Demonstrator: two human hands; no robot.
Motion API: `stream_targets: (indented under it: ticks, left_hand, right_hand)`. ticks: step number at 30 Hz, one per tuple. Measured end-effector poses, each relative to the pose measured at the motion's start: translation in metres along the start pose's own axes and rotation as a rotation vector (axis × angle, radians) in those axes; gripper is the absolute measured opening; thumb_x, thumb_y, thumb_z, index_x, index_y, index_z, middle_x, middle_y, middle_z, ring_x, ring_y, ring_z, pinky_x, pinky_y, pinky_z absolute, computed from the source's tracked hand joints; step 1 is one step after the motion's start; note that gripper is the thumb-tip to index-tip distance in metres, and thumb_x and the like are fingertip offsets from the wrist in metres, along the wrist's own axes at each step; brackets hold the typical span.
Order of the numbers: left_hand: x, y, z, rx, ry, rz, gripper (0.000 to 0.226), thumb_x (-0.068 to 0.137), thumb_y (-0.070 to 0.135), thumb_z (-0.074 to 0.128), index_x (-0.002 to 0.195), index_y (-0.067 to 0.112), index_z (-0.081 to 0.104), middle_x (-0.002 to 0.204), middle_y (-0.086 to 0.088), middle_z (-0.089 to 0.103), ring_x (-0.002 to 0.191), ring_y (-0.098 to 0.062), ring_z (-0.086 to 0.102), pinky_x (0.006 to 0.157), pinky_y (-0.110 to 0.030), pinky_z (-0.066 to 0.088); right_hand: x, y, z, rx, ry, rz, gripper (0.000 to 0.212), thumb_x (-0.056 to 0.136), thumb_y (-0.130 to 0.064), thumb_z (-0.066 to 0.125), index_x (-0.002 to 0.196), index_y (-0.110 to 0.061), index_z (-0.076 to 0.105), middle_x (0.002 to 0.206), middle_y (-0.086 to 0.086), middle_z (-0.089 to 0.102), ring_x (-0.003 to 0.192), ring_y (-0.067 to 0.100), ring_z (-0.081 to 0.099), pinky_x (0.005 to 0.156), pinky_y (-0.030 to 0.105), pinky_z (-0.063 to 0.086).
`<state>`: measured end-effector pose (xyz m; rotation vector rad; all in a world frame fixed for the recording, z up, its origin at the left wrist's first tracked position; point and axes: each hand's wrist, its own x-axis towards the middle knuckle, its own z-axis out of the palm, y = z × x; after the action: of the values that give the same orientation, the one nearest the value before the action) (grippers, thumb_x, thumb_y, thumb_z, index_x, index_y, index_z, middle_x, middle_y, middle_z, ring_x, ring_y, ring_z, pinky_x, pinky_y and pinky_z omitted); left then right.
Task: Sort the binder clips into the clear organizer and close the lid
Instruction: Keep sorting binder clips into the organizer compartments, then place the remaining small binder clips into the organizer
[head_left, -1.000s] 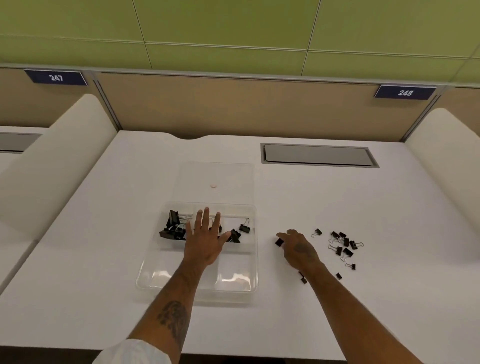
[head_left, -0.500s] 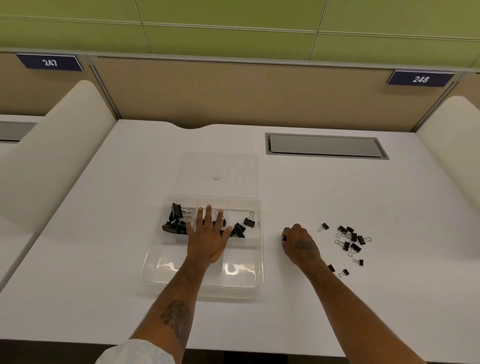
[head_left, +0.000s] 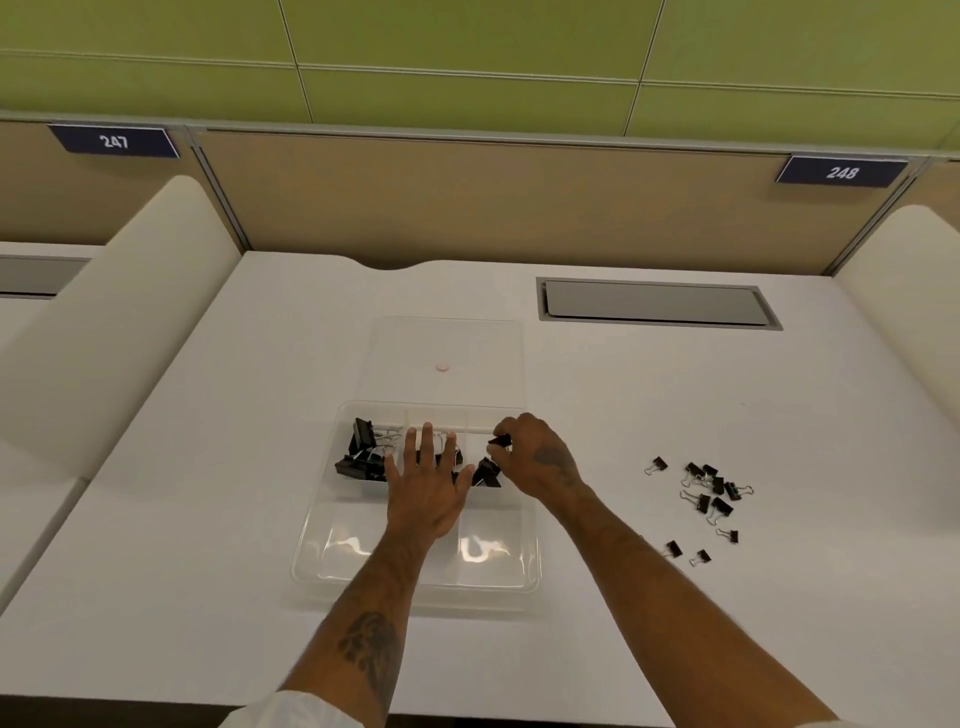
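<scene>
The left hand (head_left: 423, 493) lies flat to keep the clear organizer (head_left: 311, 556) steady while the right hand (head_left: 535, 462) pinches a binder clip (head_left: 500, 441) to drop in.

white sleeve (head_left: 291, 713) | forearm tattoo (head_left: 370, 656) | right hand (head_left: 537, 460) tattooed on back

An office: white desk (head_left: 260, 467) between partitions, numbered plates (head_left: 841, 171), cable hatch (head_left: 657, 304).

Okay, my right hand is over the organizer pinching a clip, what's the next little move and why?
Probably release the small binder clip into the far right compartment of the clear organizer: the right hand pinches it there, over other clips. More loose clips wait on the table.
</scene>
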<state>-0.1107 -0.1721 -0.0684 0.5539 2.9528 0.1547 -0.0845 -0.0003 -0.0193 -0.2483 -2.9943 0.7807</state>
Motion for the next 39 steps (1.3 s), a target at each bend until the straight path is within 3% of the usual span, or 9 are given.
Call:
stream_targets:
  ticks: [7,13,17,22,27,30,33,36,39]
  left_hand:
    - [-0.002,0.001,-0.012,-0.020,-0.040,-0.009,0.094,0.075,0.068,-0.017,0.153,0.024,0.014,0.162,-0.010,0.002,0.148,-0.031,-0.001,0.115,-0.059,0.008]
    - [0.003,-0.013,-0.016,0.053,0.131,0.063,0.077,0.090,0.066,0.004,0.151,0.022,0.024,0.161,-0.015,0.005,0.148,-0.035,0.000,0.114,-0.062,0.007]
    - [0.007,-0.012,-0.021,0.064,0.176,0.118,0.076,0.092,0.066,0.011,0.151,0.021,0.025,0.160,-0.018,0.009,0.147,-0.037,0.005,0.112,-0.065,0.013]
    - [0.010,0.008,-0.023,0.072,0.189,0.174,0.078,0.091,0.068,0.009,0.151,0.020,0.026,0.160,-0.018,0.009,0.148,-0.036,0.004,0.113,-0.061,0.011]
    - [0.012,0.048,-0.029,0.035,0.196,0.230,0.076,0.092,0.067,0.010,0.151,0.022,0.025,0.160,-0.016,0.009,0.148,-0.033,0.003,0.115,-0.059,0.012]
    - [0.016,0.073,-0.030,0.032,0.185,0.268,0.078,0.090,0.069,0.005,0.153,0.024,0.015,0.161,-0.013,0.000,0.148,-0.030,-0.007,0.117,-0.056,0.004]
    - [0.018,0.100,-0.030,0.032,0.179,0.281,0.078,0.090,0.069,0.003,0.153,0.024,0.013,0.161,-0.013,-0.001,0.148,-0.029,-0.008,0.116,-0.055,0.002]
    - [0.020,0.130,-0.028,0.031,0.175,0.299,0.080,0.089,0.069,0.001,0.153,0.024,0.014,0.161,-0.013,0.001,0.148,-0.029,-0.007,0.117,-0.055,0.003]
    - [0.020,0.161,-0.026,0.043,0.165,0.313,0.081,0.090,0.069,0.003,0.154,0.021,0.014,0.161,-0.013,0.005,0.149,-0.029,-0.002,0.117,-0.054,0.006]
  right_hand:
    - [-0.002,0.002,0.004,-0.114,-0.057,-0.008,0.041,0.094,-0.034,0.052,0.131,-0.015,0.053,0.135,0.006,0.050,0.124,0.022,0.046,0.098,0.034,0.044]
    - [-0.009,0.014,-0.008,-0.282,-0.115,0.003,0.069,0.095,-0.058,0.036,0.153,-0.025,0.015,0.162,0.011,-0.003,0.149,0.029,-0.005,0.117,0.049,0.016]
    - [-0.023,0.023,-0.012,-0.333,-0.093,0.040,0.083,0.084,-0.074,0.009,0.153,-0.030,0.002,0.160,0.012,-0.017,0.147,0.032,-0.015,0.116,0.055,0.006]
    - [-0.046,0.041,-0.023,-0.324,-0.042,0.094,0.097,0.072,-0.080,-0.017,0.153,-0.030,0.001,0.160,0.013,-0.014,0.147,0.033,-0.012,0.116,0.057,0.008]
    - [-0.070,0.069,-0.037,-0.304,-0.039,0.181,0.090,0.078,-0.077,-0.006,0.153,-0.030,0.004,0.161,0.013,-0.010,0.148,0.032,-0.010,0.116,0.057,0.009]
    - [-0.082,0.088,-0.049,-0.303,-0.021,0.229,0.086,0.084,-0.074,-0.003,0.153,-0.027,0.016,0.160,0.017,0.004,0.148,0.036,0.001,0.113,0.062,0.019]
    - [-0.095,0.114,-0.059,-0.316,-0.085,0.270,0.088,0.080,-0.073,-0.006,0.153,-0.028,0.012,0.161,0.015,-0.001,0.148,0.033,-0.004,0.115,0.057,0.013]
    - [-0.105,0.144,-0.070,-0.274,-0.050,0.333,0.086,0.088,-0.070,-0.002,0.146,-0.021,0.038,0.153,0.022,0.030,0.143,0.040,0.025,0.106,0.059,0.033]
    - [-0.116,0.175,-0.079,-0.177,0.017,0.412,0.058,0.098,-0.053,0.028,0.135,-0.015,0.052,0.136,0.020,0.050,0.126,0.039,0.048,0.092,0.050,0.051]
